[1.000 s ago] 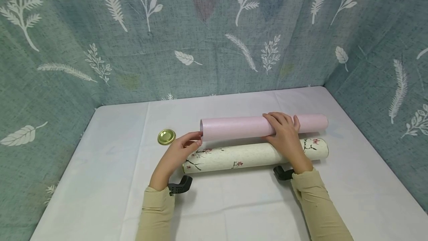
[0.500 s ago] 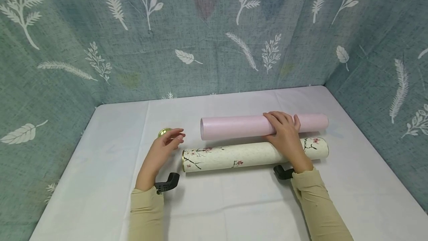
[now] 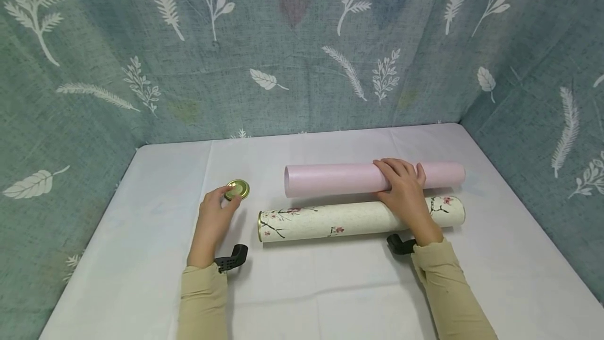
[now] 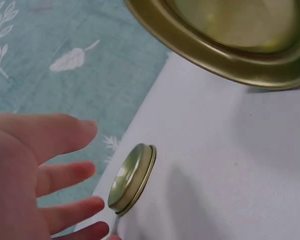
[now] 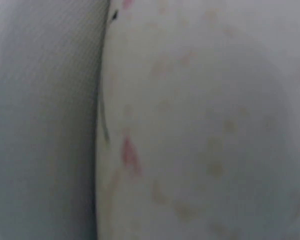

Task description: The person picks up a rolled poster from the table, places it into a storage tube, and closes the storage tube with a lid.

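Observation:
A small round gold lid (image 3: 243, 188) lies on the white table, left of the tubes. My left hand (image 3: 212, 219) reaches to it, fingertips over its near-left edge; in the left wrist view the thumb and fingers (image 4: 72, 210) are spread beside the lid (image 4: 135, 180), not curled round it. My right hand (image 3: 403, 193) grips a rolled sheet of pink paper (image 3: 330, 180) from above, fingers over its top. In front lies a cream tube with blossom print (image 3: 302, 224), its gold-rimmed left end (image 4: 210, 57) large in the left wrist view.
The table (image 3: 118, 256) has a white cloth. Teal leaf-print curtains (image 3: 283, 104) stand along its back and sides. Black wrist camera mounts (image 3: 232, 258) jut from both wrists. The blossom tube (image 5: 190, 150) fills most of the right wrist view, blurred.
My left hand has left the open left end of the pink roll and moved left to the gold lid. The right hand stays on the roll, which has barely moved.

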Demonstrator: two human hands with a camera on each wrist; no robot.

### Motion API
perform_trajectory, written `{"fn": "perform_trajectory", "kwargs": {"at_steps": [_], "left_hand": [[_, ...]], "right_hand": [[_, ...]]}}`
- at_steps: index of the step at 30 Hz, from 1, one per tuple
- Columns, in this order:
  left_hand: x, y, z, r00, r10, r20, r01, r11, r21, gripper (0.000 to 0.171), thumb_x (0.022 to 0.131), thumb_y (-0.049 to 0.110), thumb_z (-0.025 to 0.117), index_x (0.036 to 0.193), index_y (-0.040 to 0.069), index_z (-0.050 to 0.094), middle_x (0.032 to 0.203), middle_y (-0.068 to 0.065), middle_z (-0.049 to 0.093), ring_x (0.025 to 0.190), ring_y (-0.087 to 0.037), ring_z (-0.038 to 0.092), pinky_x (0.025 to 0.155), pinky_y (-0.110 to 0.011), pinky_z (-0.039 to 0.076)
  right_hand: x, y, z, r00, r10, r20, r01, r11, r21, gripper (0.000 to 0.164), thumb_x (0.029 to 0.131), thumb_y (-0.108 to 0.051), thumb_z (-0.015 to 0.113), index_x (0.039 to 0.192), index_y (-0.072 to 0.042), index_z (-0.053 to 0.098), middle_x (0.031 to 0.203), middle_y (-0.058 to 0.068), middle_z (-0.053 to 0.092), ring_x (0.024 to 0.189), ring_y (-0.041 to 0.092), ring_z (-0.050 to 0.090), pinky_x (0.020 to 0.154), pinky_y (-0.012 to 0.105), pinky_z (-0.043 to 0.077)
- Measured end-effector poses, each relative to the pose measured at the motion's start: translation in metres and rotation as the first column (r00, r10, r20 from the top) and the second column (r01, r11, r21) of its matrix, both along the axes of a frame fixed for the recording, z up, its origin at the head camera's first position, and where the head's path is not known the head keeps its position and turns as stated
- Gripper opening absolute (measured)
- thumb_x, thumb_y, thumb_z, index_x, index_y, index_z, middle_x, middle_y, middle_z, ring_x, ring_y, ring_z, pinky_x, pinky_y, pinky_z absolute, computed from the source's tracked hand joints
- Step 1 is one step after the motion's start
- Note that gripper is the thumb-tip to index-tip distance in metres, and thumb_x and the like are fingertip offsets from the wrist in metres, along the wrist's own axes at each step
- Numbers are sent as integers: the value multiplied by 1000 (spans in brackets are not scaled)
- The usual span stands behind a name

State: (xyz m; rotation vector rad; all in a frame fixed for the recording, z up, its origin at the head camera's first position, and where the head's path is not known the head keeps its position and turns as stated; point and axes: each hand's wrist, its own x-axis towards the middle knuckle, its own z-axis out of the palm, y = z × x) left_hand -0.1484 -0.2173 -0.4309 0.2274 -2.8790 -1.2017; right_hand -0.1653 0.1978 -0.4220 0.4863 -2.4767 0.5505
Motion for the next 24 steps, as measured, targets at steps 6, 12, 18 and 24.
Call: {"fn": "perform_trajectory", "kwargs": {"at_steps": [6,12,18,24], "left_hand": [[-1,4,-6,1000,-29,0,29,998,-50,60,89,35,50,134,1,32,139,-24,21,125,-42,18,98,-55,21],[1,7,-8,999,-48,9,49,992,-117,48,89,37,50,125,5,47,142,-23,16,128,-43,14,99,-56,20],[2,10,-9,999,-35,-1,34,988,-152,44,87,35,53,120,6,52,141,-23,20,127,-43,17,98,-56,20],[4,16,-7,1000,-5,-17,2,977,-212,30,82,30,60,101,7,57,137,-22,28,124,-42,24,91,-58,24]], "right_hand": [[0,0,-1,1000,-2,6,2,1000,-2,73,58,-20,84,124,-19,53,123,3,49,115,27,37,96,63,7],[0,0,-2,1000,-1,-1,1,1000,2,73,58,-20,84,124,-19,53,123,3,48,115,27,37,96,62,7],[0,0,-2,1000,2,-9,-2,1000,2,73,57,-19,85,123,-19,53,123,3,49,115,27,37,96,62,7],[0,0,-1,1000,2,-14,-2,1000,2,73,57,-19,85,123,-19,53,122,3,49,115,27,37,95,62,8]]}}
